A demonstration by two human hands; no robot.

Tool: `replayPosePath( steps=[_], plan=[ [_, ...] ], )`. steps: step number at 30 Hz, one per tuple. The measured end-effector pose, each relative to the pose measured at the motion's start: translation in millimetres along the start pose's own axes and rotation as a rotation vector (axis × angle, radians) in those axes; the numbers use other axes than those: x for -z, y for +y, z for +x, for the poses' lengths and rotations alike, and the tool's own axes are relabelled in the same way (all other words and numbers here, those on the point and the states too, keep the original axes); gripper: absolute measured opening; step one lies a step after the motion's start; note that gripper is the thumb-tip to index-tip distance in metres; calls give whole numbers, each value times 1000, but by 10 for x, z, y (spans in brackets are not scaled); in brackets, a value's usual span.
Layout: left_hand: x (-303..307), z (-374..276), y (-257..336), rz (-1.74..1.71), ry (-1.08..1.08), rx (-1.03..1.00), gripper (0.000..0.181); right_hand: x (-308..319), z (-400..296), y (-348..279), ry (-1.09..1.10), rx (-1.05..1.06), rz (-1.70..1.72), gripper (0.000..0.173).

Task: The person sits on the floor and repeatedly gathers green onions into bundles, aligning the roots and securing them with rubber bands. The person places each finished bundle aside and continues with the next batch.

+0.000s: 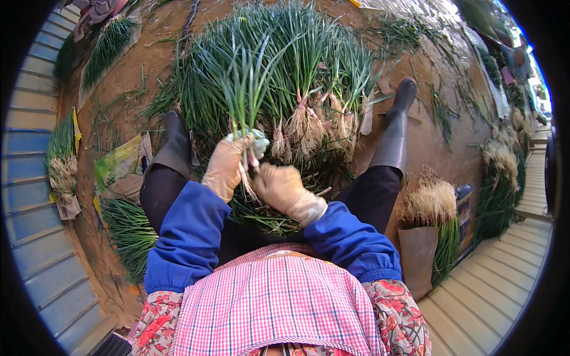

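My left hand, in a tan glove with pale green fingertips, is closed around a few green onion plants. Their leaves point up, away from me, and their white stems and roots hang below the fist. Close at its right, my right hand, also gloved, is blurred beside the roots with its fingers curled; whether it grips any root or leaf cannot be told. Beyond both hands lies a large heap of green onions, with pinkish bulbs and tangled roots toward me.
My boots flank the heap. Bundled onions lie at the left, far left and right. Loose leaves litter the brown ground. Corrugated panels edge the left side. Part of another person shows at top left.
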State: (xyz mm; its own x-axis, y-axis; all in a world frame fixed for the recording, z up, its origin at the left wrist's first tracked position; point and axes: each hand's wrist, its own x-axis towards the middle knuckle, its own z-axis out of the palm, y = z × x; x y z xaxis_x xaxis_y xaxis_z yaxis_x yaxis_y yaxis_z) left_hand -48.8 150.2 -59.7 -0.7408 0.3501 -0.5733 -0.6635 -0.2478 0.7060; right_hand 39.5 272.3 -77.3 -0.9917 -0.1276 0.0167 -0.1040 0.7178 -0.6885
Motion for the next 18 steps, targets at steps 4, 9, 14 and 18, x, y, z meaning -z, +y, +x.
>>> replayPosePath(
  steps=[4, 9, 14, 18],
  plan=[
    [15, -57, 327, -94, 22, -57, 19, -237, -494, 285, -763, -59, -170, 21],
    [101, -114, 215, -97, -30, -25, 19, 295, -60, 344, -750, -247, -30, 34],
    [19, -73, 235, -55, -56, 21, 18, 316, 641, 1057, 289, -494, 154, 34],
    [-70, -75, 202, 59, -2, 61, 20, 495, 1033, 1069, 103, -572, -341, 28]
  ],
)
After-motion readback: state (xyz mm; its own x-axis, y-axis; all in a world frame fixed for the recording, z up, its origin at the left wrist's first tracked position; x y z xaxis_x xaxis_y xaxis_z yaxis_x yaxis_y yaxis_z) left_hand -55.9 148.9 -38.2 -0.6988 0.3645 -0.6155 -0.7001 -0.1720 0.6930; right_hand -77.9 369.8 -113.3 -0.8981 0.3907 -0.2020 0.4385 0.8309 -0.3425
